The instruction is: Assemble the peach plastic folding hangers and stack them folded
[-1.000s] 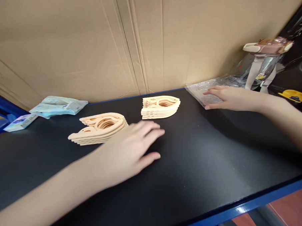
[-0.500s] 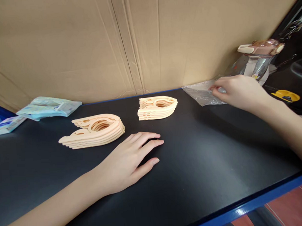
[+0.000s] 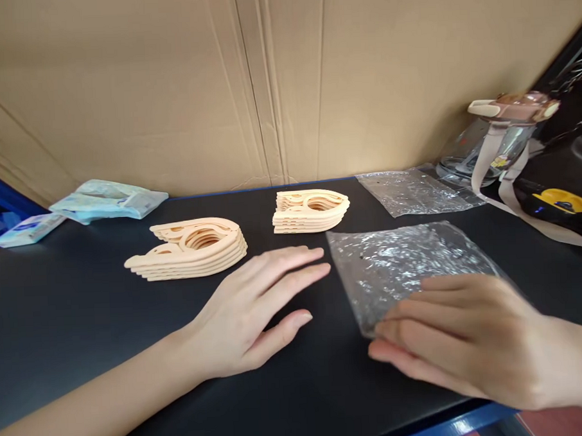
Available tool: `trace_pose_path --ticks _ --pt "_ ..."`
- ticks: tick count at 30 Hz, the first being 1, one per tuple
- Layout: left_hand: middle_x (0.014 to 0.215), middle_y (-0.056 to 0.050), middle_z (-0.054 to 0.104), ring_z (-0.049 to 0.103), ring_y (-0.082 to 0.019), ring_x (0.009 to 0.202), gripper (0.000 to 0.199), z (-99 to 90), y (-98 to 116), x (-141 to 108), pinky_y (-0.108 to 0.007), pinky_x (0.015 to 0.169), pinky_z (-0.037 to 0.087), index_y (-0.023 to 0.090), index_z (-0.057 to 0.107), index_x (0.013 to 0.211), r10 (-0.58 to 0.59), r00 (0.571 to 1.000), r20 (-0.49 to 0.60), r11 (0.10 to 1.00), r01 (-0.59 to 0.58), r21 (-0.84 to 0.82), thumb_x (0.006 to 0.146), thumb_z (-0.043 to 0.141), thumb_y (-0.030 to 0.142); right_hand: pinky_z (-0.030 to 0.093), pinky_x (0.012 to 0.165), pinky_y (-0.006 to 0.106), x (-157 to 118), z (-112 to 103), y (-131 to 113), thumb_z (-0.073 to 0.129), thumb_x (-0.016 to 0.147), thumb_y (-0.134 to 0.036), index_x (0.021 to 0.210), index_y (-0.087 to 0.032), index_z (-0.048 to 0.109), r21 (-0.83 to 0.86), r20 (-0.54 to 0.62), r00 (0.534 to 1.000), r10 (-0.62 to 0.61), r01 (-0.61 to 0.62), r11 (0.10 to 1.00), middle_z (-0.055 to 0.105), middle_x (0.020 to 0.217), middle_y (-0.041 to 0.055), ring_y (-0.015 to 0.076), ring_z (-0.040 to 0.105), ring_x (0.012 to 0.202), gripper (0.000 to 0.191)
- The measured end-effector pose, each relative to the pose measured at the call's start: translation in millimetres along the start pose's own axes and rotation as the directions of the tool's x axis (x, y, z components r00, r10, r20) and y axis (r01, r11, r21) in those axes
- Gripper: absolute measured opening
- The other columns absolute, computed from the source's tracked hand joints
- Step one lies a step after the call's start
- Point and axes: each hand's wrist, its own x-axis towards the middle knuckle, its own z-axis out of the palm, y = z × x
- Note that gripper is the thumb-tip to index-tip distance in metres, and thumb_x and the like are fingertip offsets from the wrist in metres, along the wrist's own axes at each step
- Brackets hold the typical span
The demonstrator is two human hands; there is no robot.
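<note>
My right hand (image 3: 465, 339) pinches the near edge of a clear plastic bag (image 3: 394, 258) between thumb and fingers, at the right front of the black table (image 3: 317, 384). My left hand (image 3: 261, 309) is flat with its fingers apart and holds nothing; its fingertips are just left of the bag. Behind my left hand lies a larger stack of cream folded plastic pieces (image 3: 191, 251). A smaller stack of similar pieces (image 3: 310, 211) sits near the back, left of the bag.
Another clear bag (image 3: 415, 190) lies at the back right, beside a bottle (image 3: 513, 118) with a grey strap. Blue-green packs (image 3: 109, 200) are at the back left. A cardboard wall (image 3: 169, 88) stands behind, and the table has a blue edge.
My right hand has come from the back right toward the front, bringing one clear bag with it. The other bag is now uncovered. My left hand has hardly moved.
</note>
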Motion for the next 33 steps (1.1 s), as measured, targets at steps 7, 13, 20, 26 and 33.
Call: trace_pose_path --ticks 7,13,20,26,33 --pt "0.137 -0.003 0.064 0.058 -0.017 0.125 0.036 4.8 -6.7 -2.1 -0.030 0.106 0.043 0.025 0.055 0.134 -0.050 0.976 0.211 0.986 0.081 -0.144 0.108 0.034 0.039 0.053 0.067 0.022 10.4 11.5 7.7 0.047 0.104 -0.044 0.102 -0.014 0.067 0.546 0.098 0.989 -0.114 0.042 0.837 0.076 0.089 0.0063 0.0122 0.072 0.078 0.036" --pt "0.107 -0.007 0.067 0.063 -0.025 0.097 0.038 2.2 -1.9 0.6 -0.040 0.085 0.051 0.021 0.061 0.117 -0.239 0.960 0.145 0.971 0.235 0.047 0.099 0.052 0.052 0.045 0.057 0.031 7.2 -6.3 50.5 0.045 0.101 -0.026 0.090 -0.018 0.066 -0.004 0.086 0.995 0.054 -0.054 0.999 0.070 0.076 0.0041 0.0177 0.065 0.063 0.025" --pt "0.150 -0.006 0.050 0.049 -0.025 0.137 0.045 11.1 17.9 -11.7 -0.040 0.115 0.043 0.027 0.045 0.144 -0.305 0.923 0.235 0.950 0.311 0.011 0.102 0.049 0.041 0.025 0.043 0.028 -17.5 -22.2 74.8 0.058 0.082 -0.019 0.058 -0.023 0.043 -0.111 0.465 0.822 0.329 -0.314 0.943 0.049 0.048 -0.0057 0.0116 0.041 0.039 0.028" --pt "0.155 -0.001 0.045 0.046 -0.020 0.140 0.046 8.7 22.7 -19.6 -0.037 0.118 0.040 0.029 0.041 0.147 -0.384 0.897 0.220 0.923 0.379 0.065 0.103 0.032 0.018 0.029 0.039 0.032 -19.4 -16.3 67.4 0.056 0.095 -0.037 0.057 -0.024 0.050 0.108 0.399 0.895 0.198 -0.260 0.960 0.053 0.048 -0.0023 0.0141 0.046 0.037 0.040" --pt "0.158 -0.006 0.042 0.041 -0.029 0.143 0.053 -3.1 16.8 -20.7 -0.047 0.114 0.044 0.028 0.035 0.152 -0.357 0.881 0.310 0.934 0.334 0.125 0.102 0.046 0.041 0.048 0.057 0.027 5.7 -5.7 60.7 0.045 0.104 -0.037 0.076 -0.022 0.061 0.331 0.384 0.907 0.172 -0.309 0.892 0.063 0.068 0.0001 0.0145 0.062 0.062 0.035"
